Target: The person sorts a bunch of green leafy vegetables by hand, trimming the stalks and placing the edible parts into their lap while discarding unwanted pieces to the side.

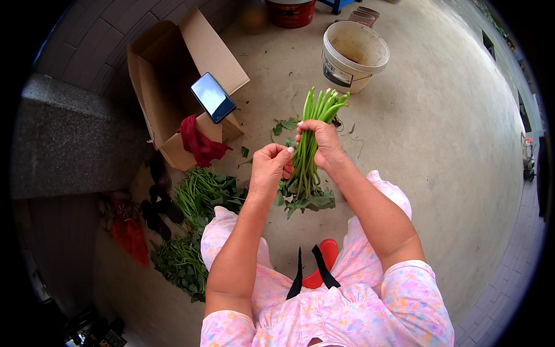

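Observation:
My right hand grips a bunch of long green leafy stems near its upper part. The pale cut ends fan out above the fist, and the dark leaves hang at the lower end, over the floor between my knees. Just left of the bunch is my left hand, thumb and forefinger pinched together near the stems; whether something thin is between the fingertips cannot be told. Piles of the same kind of greens lie on the floor beside my left knee, with more leafy stems lower down.
An open cardboard box stands at the left, with a phone and a dark red cloth at its edge. A white plastic bucket is ahead. Dark shoes and a red mesh bag lie at the left. Loose leaves dot the concrete.

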`<action>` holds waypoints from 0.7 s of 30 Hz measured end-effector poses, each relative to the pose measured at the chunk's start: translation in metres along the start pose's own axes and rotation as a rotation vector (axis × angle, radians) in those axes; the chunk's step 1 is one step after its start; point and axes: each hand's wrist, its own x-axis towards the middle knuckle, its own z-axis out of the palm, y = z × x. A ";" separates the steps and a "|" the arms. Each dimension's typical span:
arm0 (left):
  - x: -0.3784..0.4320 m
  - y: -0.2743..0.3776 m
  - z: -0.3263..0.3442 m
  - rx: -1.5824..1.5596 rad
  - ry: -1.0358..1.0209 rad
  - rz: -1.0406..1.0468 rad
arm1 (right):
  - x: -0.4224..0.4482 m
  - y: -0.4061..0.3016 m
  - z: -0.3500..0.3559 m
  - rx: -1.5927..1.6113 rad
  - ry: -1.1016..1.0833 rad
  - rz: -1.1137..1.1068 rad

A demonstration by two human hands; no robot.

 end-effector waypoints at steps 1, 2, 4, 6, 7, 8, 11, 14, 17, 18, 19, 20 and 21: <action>0.001 0.000 -0.002 -0.009 0.012 0.011 | 0.002 -0.001 -0.002 0.003 -0.001 0.008; 0.001 0.000 -0.004 -0.019 0.014 0.014 | 0.004 -0.002 -0.004 0.020 -0.003 0.016; 0.003 -0.001 -0.008 -0.019 0.031 0.020 | 0.006 -0.003 -0.005 0.055 -0.011 0.034; 0.003 -0.001 -0.009 -0.020 0.042 0.023 | 0.006 -0.006 -0.006 0.094 -0.025 0.070; 0.003 -0.001 -0.009 -0.021 0.046 0.023 | 0.006 -0.007 -0.006 0.114 -0.032 0.088; 0.003 -0.001 -0.008 -0.022 0.049 0.022 | 0.006 -0.008 -0.007 0.115 -0.039 0.087; 0.005 -0.002 -0.007 0.040 0.042 0.128 | 0.005 -0.008 -0.006 0.132 -0.069 0.103; 0.004 0.002 0.002 -0.012 -0.001 0.155 | 0.002 -0.007 -0.004 0.168 -0.110 0.145; 0.004 0.000 0.005 -0.007 -0.068 0.141 | 0.000 -0.003 0.000 0.184 -0.179 0.176; 0.006 -0.002 0.003 0.004 -0.116 0.128 | -0.004 -0.003 0.005 0.187 -0.214 0.186; 0.006 -0.005 0.002 0.161 -0.092 0.207 | -0.006 -0.002 0.009 0.188 -0.250 0.197; 0.006 -0.007 0.003 0.318 -0.066 0.283 | -0.006 -0.001 0.007 0.163 -0.327 0.265; 0.005 -0.008 0.004 0.482 -0.035 0.358 | -0.009 -0.002 0.010 0.148 -0.303 0.241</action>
